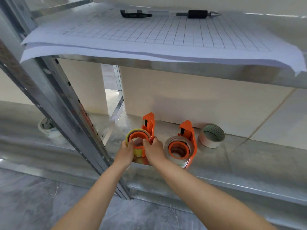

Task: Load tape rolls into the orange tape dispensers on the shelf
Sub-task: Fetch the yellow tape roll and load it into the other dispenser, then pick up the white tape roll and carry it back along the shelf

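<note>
Here, left hand (126, 151) grips yellow roll (138, 152), right hand (153, 149) grips dispenser (149, 125), bucket (49, 130) lettering blurred

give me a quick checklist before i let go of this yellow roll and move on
1. Yellow tape roll sits round the hub of the left orange plastic dispenser: ok.
2. Roll pushed fully home: cannot tell.
3. Left hand grips the roll, right hand pinches the dispenser: ok.
4. Right orange plastic dispenser carries a silvery tape roll: ok.
5. White tape roll with green inside loaded: not ok, it lies loose on the metal shelf.
</note>
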